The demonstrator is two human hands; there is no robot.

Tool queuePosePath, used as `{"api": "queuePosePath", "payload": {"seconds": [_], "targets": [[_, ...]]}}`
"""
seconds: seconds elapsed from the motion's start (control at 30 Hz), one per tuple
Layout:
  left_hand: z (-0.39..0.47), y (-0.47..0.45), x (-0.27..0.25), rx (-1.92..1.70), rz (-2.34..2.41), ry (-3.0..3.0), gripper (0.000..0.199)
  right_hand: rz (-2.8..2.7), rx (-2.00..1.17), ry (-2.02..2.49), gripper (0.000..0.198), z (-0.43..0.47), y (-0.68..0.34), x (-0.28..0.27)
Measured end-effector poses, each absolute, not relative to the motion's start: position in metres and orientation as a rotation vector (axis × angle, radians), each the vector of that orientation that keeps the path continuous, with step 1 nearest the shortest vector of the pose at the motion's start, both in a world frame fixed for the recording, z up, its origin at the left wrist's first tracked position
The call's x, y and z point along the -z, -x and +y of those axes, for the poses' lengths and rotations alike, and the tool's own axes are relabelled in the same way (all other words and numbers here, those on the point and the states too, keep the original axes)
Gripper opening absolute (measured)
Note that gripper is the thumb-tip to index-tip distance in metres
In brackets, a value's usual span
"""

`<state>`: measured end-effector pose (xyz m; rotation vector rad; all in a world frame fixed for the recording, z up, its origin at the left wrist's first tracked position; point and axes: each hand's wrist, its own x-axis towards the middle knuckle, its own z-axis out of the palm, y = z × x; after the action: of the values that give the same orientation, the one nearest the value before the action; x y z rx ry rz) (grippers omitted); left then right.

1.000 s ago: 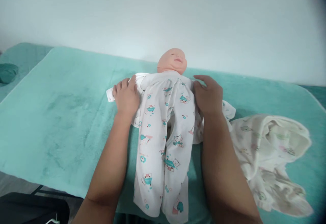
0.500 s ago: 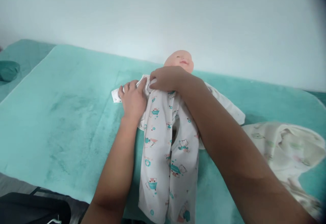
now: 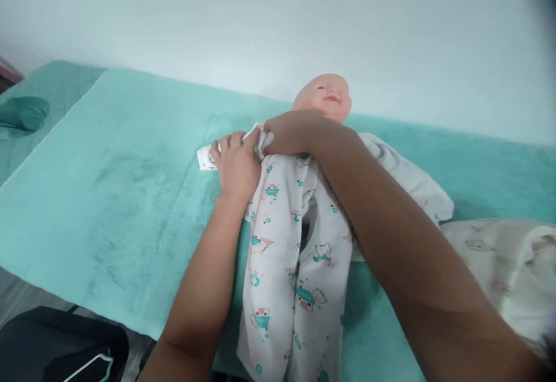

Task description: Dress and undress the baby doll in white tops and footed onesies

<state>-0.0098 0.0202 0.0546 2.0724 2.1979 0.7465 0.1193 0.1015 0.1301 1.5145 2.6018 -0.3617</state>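
Note:
A baby doll (image 3: 328,97) lies on its back, with only its head uncovered near the wall. It wears a white baby shirt (image 3: 402,171) whose sleeves spread out to both sides. White printed baby trousers (image 3: 271,243) with an opening at the crotch lie over its front, legs toward me. My left hand (image 3: 237,165) is closed over the shirt's left-hand sleeve (image 3: 207,158), fingers curled across it and thumb near the shoulder. Beside it, my right hand (image 3: 291,132) reaches across the doll's chest and pinches the white cloth at that shoulder. My right forearm hides part of the shirt.
A turquoise plush cover (image 3: 130,197) is spread on the surface, up against a pale wall (image 3: 208,23). Cream printed cloth (image 3: 499,266) lies bunched at the right. A green object (image 3: 26,113) sits at the far left; a black item (image 3: 65,341) stands below the front edge.
The view has shifted slightly, so the doll and clothes appear farther right. Both hands keep nearly the same place at the shoulder and sleeve.

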Motion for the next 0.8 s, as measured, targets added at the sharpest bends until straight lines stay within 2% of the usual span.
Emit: {"api": "queuePosePath", "payload": {"seconds": [0.17,0.43,0.8], "targets": [[0.019,0.009,-0.057,-0.885,2.105,-2.050,0.054,2.633,0.310,-1.623,0.023,0.080,-0.142,-0.137],[0.020,0.014,-0.058,-1.123,2.017,-1.968,0.045,2.683,0.444,-1.783,0.049,0.066,-0.154,-0.141],[0.025,0.025,-0.048,-1.450,1.899,-1.633,0.038,2.673,0.426,-1.931,0.042,0.057,-0.182,-0.160]]}}
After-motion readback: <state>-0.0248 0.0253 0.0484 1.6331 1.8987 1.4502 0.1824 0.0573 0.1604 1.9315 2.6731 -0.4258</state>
